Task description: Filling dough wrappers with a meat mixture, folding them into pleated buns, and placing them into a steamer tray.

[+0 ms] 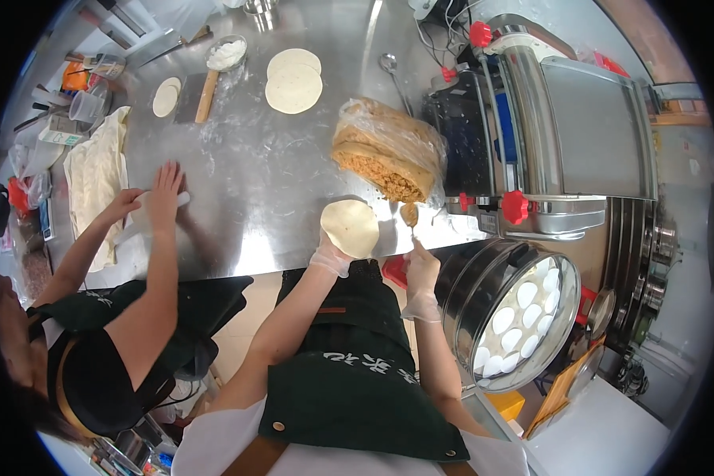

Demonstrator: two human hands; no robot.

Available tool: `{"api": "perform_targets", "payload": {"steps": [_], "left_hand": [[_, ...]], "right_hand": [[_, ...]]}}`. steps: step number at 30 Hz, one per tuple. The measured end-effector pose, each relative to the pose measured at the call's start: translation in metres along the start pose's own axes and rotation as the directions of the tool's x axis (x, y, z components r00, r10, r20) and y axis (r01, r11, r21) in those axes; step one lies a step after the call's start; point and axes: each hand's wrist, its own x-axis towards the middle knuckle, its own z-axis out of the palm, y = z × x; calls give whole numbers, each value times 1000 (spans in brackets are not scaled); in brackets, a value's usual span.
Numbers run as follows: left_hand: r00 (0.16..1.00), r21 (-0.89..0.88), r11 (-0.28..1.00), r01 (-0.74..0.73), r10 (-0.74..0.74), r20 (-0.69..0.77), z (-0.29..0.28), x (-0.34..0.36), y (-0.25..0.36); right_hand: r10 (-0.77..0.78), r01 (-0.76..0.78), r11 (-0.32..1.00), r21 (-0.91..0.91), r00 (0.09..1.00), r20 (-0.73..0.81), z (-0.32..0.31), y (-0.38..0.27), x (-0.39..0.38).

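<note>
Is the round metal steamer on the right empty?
No, the steamer already holds many white oval dough pieces lined up in rows inside it.

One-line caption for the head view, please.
Gloved left hand holds a round pale dough wrapper; gloved right hand lifts a spoon of brown filling over the steel table.

Person wearing thin clear disposable gloves on left hand (331,259) and right hand (421,279), dark green apron with pale lettering, brown straps, white top showing beneath
</note>
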Motion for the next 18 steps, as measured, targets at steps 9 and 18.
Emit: {"api": "perform_targets", "payload": {"steps": [9,18], "left_hand": [[995,3,1000,-27,27,91,4,-8,10],[993,17,998,-52,50,110,1,-6,13]], "right_hand": [[254,-752,142,644,656,711,27,-13,26],[337,-740,58,670,646,685,12,-28,30]]}}
